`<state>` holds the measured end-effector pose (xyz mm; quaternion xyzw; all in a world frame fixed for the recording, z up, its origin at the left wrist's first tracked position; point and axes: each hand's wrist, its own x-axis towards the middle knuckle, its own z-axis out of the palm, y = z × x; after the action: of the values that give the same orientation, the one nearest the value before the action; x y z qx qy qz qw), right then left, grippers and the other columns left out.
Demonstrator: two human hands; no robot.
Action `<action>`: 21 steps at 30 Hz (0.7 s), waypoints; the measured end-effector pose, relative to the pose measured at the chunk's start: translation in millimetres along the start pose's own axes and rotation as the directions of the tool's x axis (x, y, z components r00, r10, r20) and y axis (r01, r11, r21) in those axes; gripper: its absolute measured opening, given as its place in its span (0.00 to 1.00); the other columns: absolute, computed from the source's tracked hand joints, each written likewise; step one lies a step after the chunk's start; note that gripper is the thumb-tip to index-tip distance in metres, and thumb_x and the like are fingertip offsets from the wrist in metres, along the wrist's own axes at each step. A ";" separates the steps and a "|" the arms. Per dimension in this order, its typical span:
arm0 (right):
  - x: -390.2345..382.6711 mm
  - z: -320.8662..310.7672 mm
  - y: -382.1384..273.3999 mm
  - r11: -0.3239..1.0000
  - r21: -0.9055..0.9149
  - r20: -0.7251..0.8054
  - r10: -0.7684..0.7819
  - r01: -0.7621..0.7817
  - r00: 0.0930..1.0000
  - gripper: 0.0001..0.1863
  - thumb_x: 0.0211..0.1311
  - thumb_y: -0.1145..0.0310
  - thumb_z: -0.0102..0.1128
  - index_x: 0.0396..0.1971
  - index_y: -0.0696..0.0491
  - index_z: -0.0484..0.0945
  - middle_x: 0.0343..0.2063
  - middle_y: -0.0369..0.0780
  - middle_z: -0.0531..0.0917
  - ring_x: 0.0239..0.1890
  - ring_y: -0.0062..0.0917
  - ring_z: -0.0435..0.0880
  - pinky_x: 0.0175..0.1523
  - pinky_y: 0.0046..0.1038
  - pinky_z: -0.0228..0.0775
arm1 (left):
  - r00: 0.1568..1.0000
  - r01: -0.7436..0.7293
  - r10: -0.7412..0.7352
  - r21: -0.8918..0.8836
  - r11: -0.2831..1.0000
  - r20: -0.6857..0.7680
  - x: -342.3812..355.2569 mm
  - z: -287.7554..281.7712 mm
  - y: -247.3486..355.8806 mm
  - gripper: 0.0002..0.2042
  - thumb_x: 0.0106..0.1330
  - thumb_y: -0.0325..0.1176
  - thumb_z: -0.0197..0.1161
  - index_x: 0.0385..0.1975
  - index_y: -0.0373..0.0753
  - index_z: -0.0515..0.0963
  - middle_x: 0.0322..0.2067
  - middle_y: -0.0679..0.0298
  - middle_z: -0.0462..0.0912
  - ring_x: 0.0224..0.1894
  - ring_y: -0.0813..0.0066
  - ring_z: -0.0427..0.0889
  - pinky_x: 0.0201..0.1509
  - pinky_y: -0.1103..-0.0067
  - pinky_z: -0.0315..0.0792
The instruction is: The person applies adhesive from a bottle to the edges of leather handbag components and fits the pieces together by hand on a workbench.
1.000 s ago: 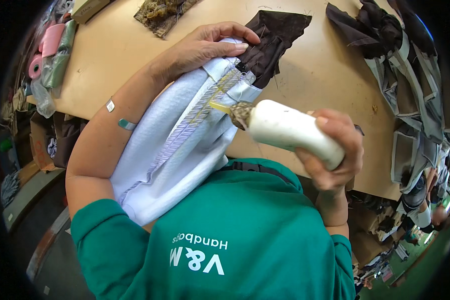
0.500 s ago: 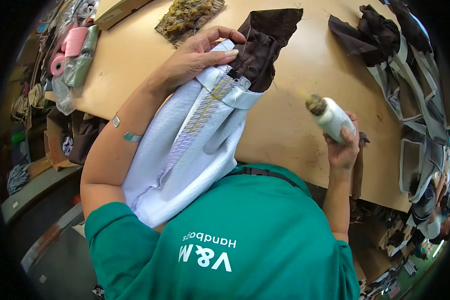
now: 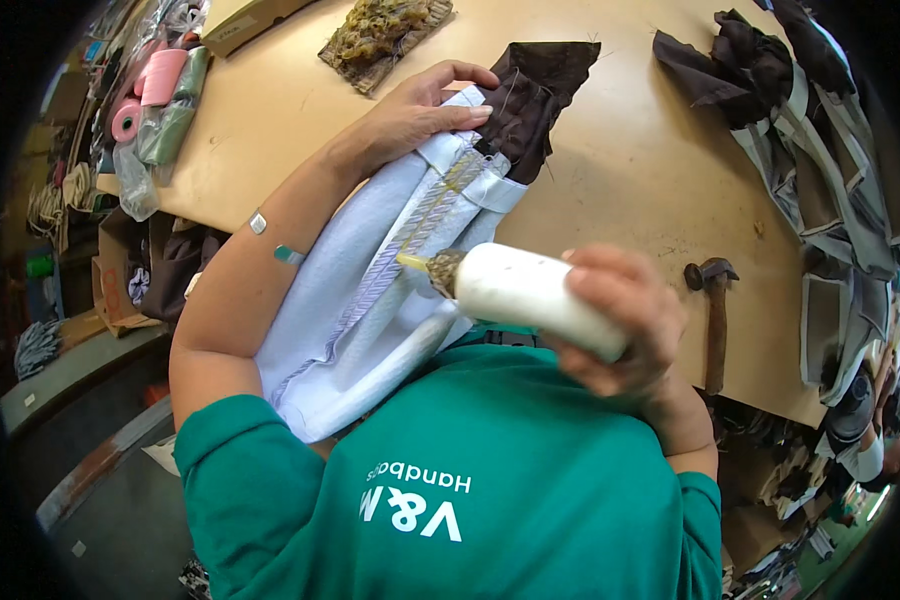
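Note:
A white, inside-out fabric bag piece (image 3: 355,265) with a stitched seam and a dark brown lining (image 3: 540,85) hangs from the table's edge against my green shirt. My left hand (image 3: 425,110) pinches its upper edge, thumb on top, where the white meets the brown. Along the seam runs a yellowish glue line (image 3: 448,183). My right hand (image 3: 620,315), slightly blurred, wraps round a white glue bottle (image 3: 520,290). The bottle lies tilted over the bag, its yellow nozzle pointing left at the seam. Whether the tip touches the fabric I cannot tell.
A hammer (image 3: 712,320) lies at the right of the table (image 3: 650,190). Grey and brown sewn pieces (image 3: 820,170) drape over its right side. A glue-crusted pad (image 3: 380,45) sits at the back, near a cardboard box (image 3: 255,22). Pink thread cones (image 3: 163,78) stand at the left.
My right hand has brought the glue bottle left from over the table to the bag's seam, uncovering the hammer. My left hand keeps its pinch on the bag.

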<state>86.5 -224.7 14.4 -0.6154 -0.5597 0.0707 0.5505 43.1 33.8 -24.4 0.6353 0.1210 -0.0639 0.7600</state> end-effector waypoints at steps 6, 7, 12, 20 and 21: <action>-27.6 -33.3 43.0 0.538 0.812 -0.226 0.648 -0.228 0.727 0.21 0.49 0.63 0.57 0.41 0.58 0.65 0.38 0.43 0.72 0.39 0.27 0.73 0.41 0.28 0.69 | 0.993 0.101 -0.097 0.066 0.993 -0.060 -18.2 -17.7 8.4 0.15 0.58 0.31 0.55 0.44 0.35 0.68 0.39 0.67 0.74 0.37 0.86 0.73 0.42 0.88 0.67; -36.8 -37.1 59.0 0.455 0.877 -0.241 0.693 -0.153 0.679 0.21 0.51 0.63 0.56 0.41 0.58 0.64 0.38 0.42 0.72 0.39 0.26 0.73 0.41 0.28 0.69 | 0.991 0.131 -0.127 0.093 0.987 -0.044 -20.7 -20.1 13.3 0.13 0.59 0.32 0.55 0.43 0.36 0.69 0.37 0.68 0.75 0.34 0.88 0.73 0.39 0.89 0.68; -75.5 -40.2 120.5 0.768 0.451 -0.502 0.640 -0.455 0.582 0.20 0.50 0.66 0.59 0.41 0.58 0.65 0.38 0.40 0.71 0.40 0.25 0.72 0.43 0.25 0.68 | 0.996 -0.025 0.033 0.096 0.995 -0.088 -60.5 -17.0 68.1 0.17 0.58 0.31 0.54 0.46 0.33 0.67 0.37 0.69 0.75 0.37 0.88 0.71 0.39 0.89 0.66; -15.0 -51.8 76.1 0.588 -0.744 -0.268 0.172 -0.317 0.948 0.28 0.40 0.66 0.66 0.44 0.53 0.67 0.47 0.46 0.68 0.51 0.37 0.65 0.55 0.37 0.54 | 0.897 -0.404 0.424 0.160 0.901 -0.125 -93.5 -15.0 152.9 0.18 0.54 0.24 0.51 0.47 0.32 0.68 0.37 0.63 0.77 0.34 0.79 0.75 0.40 0.85 0.67; 2.5 -47.9 62.6 0.782 -0.566 -0.185 0.188 -0.261 0.964 0.29 0.40 0.62 0.65 0.46 0.52 0.66 0.48 0.45 0.67 0.52 0.37 0.64 0.56 0.37 0.53 | 0.905 -0.415 0.424 0.150 0.897 -0.031 -88.1 -25.1 153.4 0.18 0.54 0.22 0.51 0.47 0.33 0.68 0.36 0.63 0.77 0.33 0.79 0.75 0.39 0.85 0.68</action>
<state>159.4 -236.9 -13.3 -0.8201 -0.4429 -0.0764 0.3540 -5.8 81.8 140.6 0.7000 0.0003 0.1132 0.7052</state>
